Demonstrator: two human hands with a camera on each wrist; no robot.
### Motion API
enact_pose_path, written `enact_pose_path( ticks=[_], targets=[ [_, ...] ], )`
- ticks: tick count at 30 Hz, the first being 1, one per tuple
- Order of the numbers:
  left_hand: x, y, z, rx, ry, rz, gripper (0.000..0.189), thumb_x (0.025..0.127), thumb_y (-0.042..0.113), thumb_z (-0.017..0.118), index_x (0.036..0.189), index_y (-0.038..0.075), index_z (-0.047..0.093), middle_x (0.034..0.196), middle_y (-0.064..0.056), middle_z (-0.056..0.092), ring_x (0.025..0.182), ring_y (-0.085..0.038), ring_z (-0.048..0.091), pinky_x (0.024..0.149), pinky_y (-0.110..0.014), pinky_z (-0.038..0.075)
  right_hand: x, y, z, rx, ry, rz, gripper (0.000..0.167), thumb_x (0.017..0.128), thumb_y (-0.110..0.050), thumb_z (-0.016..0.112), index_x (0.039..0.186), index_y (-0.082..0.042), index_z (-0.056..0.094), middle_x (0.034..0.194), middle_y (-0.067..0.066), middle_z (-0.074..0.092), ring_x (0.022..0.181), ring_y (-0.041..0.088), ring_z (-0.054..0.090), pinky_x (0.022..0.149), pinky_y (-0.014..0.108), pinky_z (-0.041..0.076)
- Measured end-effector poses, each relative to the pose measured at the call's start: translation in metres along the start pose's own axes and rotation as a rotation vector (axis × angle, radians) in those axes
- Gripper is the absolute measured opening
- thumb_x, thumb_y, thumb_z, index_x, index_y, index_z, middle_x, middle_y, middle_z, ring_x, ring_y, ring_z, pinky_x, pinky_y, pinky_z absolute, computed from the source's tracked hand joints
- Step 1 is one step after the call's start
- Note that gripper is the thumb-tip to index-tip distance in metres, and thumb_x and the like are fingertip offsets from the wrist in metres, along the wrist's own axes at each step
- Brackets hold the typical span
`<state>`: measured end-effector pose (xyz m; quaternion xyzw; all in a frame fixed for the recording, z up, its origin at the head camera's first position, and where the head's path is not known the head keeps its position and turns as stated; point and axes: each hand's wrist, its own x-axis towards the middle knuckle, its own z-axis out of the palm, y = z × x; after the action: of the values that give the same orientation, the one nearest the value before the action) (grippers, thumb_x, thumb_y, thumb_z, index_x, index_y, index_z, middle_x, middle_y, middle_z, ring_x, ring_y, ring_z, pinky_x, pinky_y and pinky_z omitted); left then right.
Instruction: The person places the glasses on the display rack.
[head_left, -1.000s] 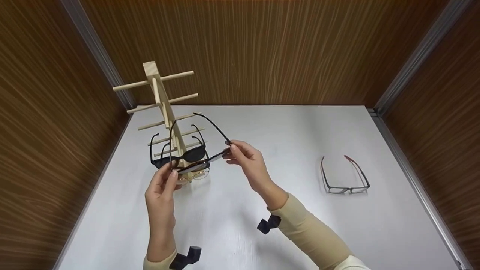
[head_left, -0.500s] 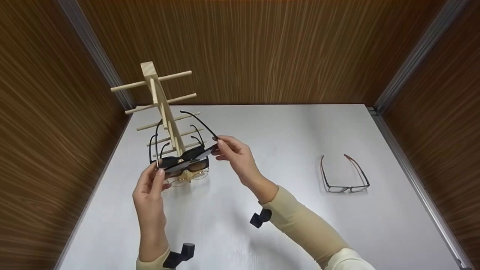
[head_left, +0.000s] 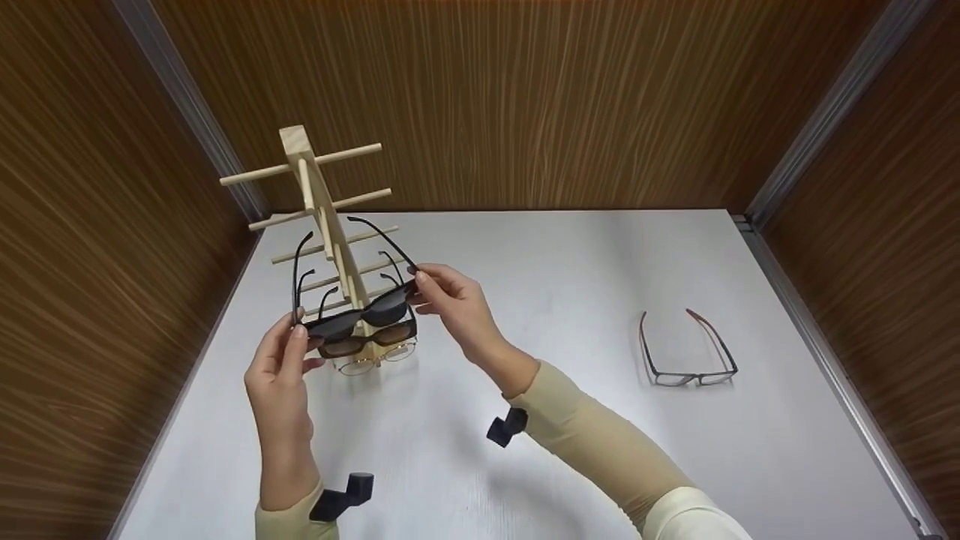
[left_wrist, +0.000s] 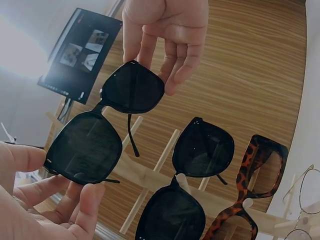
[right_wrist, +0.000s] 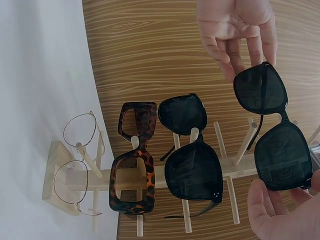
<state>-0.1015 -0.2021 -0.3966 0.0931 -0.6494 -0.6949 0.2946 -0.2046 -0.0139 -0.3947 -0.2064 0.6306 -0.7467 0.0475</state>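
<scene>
two hands are engaged on one pair of black sunglasses point(right_wrist: 282, 156). the left hand point(head_left: 281, 367), left of centre in the head view, pinches one outer end of the frame between thumb and fingers. the right hand point(head_left: 457, 307), near the centre, grasps the opposite end at the hinge, likewise with thumb and fingers. location of the sunglasses: raised, in front of the lower half of a wooden stand point(head_left: 321, 195) in the left part of the head view, lens fronts toward the person, both temples unfolded and directed to the top of the frame. contact between the held pair and the pegs cannot be determined.

mounted on the stand, read from centre to left in the right wrist view: a second dark pair point(right_wrist: 192, 172), tortoiseshell glasses point(right_wrist: 142, 145) and wire-rimmed glasses point(right_wrist: 71, 181), the last nearest the base.

at the right of the head view, red-templed glasses point(head_left: 697, 379) with a dark front rest on the white tabletop point(head_left: 585, 315), temples open, well apart from the stand. wood-grain panels point(head_left: 480, 97) bound the tabletop at left, rear and right. a lit screen point(left_wrist: 82, 55) appears at the upper left of the left wrist view.
</scene>
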Motion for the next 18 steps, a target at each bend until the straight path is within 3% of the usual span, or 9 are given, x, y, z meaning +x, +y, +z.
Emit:
enact_pose_path(
  ticks=[6,14,18],
  targets=[
    [0.012,0.002,-0.003,0.0,0.007,-0.017,0.032,0.094,0.02,0.056,0.12,0.002,0.06,0.102,-0.012,0.061,0.087,-0.027,0.059,0.065,-0.026,0.051,0.009,-0.001,0.006,-0.012,0.0,0.009,0.033,0.096,-0.017,0.052,0.121,0.006,0.055,0.101,0.019,0.062,0.091,0.032,0.063,0.081,0.041,0.052],
    [0.026,0.006,-0.006,0.091,0.039,0.0,0.03,0.094,0.019,0.057,0.117,0.001,0.062,0.097,-0.011,0.06,0.083,-0.024,0.06,0.062,-0.022,0.051,0.018,-0.002,0.014,0.01,0.027,0.035,0.033,0.096,-0.017,0.051,0.12,0.005,0.056,0.102,0.025,0.061,0.09,0.037,0.062,0.08,0.044,0.051],
    [0.032,0.008,-0.006,0.097,0.034,-0.006,0.03,0.093,0.02,0.057,0.117,0.002,0.063,0.096,-0.01,0.061,0.083,-0.024,0.06,0.064,-0.022,0.051,0.022,-0.003,0.016,0.022,0.045,0.029,0.032,0.096,-0.018,0.052,0.118,0.005,0.057,0.099,0.024,0.06,0.086,0.033,0.063,0.078,0.043,0.052]
  ],
)
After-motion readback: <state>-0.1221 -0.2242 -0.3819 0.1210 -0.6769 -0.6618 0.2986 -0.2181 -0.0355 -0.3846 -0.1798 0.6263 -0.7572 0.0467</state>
